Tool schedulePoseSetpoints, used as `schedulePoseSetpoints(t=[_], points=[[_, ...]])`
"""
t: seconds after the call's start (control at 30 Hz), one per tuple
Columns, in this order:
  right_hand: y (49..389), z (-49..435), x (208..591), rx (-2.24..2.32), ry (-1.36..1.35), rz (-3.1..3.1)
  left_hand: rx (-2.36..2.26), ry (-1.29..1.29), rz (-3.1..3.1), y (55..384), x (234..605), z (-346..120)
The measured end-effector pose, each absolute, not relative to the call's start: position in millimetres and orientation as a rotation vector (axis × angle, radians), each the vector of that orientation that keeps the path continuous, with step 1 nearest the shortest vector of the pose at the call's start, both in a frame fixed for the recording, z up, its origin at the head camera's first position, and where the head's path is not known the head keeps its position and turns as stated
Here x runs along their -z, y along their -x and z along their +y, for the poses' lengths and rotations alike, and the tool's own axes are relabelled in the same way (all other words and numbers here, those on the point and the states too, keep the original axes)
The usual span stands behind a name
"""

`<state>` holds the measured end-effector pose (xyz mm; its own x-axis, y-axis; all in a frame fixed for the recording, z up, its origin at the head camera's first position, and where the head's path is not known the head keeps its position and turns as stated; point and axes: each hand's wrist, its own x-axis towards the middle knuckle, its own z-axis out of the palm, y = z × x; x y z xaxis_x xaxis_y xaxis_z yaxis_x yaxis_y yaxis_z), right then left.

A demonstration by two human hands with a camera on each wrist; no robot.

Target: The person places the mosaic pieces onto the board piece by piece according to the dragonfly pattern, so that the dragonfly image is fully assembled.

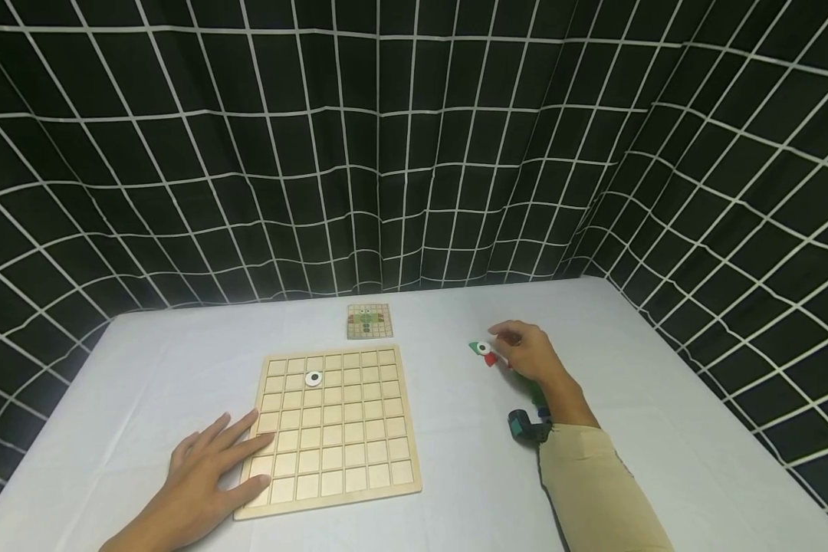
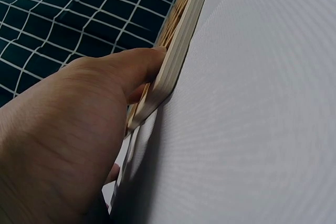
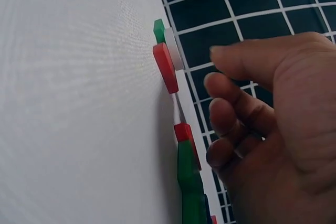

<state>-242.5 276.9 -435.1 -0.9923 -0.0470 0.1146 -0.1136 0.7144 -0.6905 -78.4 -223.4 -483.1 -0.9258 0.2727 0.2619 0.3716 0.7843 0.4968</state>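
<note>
My left hand [image 1: 203, 475] rests on the left edge of a wooden grid board [image 1: 334, 437], its fingers spread over the rim. In the left wrist view the thumb lies along the board's edge [image 2: 178, 51]. One round white eye piece [image 1: 313, 379] with a dark centre lies in the board's upper part. My right hand [image 1: 530, 354] hovers at the right over loose pieces, fingers loosely bent with nothing between them. Beside its fingertips lie a second eye piece [image 1: 483, 348], a red piece [image 3: 165, 66] and a small green piece [image 3: 159, 31]. Larger green pieces [image 3: 189, 166] lie partly under the hand.
Behind the board is a small square pattern card [image 1: 369, 322] with a green and brown figure on a grid. A white cloth [image 1: 448, 460] covers the table. Black curtain [image 1: 414, 153] with white grid lines hangs behind the table and along the right side.
</note>
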Motion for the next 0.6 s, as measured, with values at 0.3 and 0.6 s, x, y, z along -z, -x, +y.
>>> schedulePoseSetpoints(t=[0.3, 0.6], points=[[243.0, 269.0, 440.0, -1.085, -0.231, -2.928, 0.802, 0.507, -2.81, 77.5, 481.5, -221.9], [244.1, 266.3, 441.4, -0.988, -0.265, -2.943, 0.819, 0.473, -2.838, 77.4, 481.9, -221.1]])
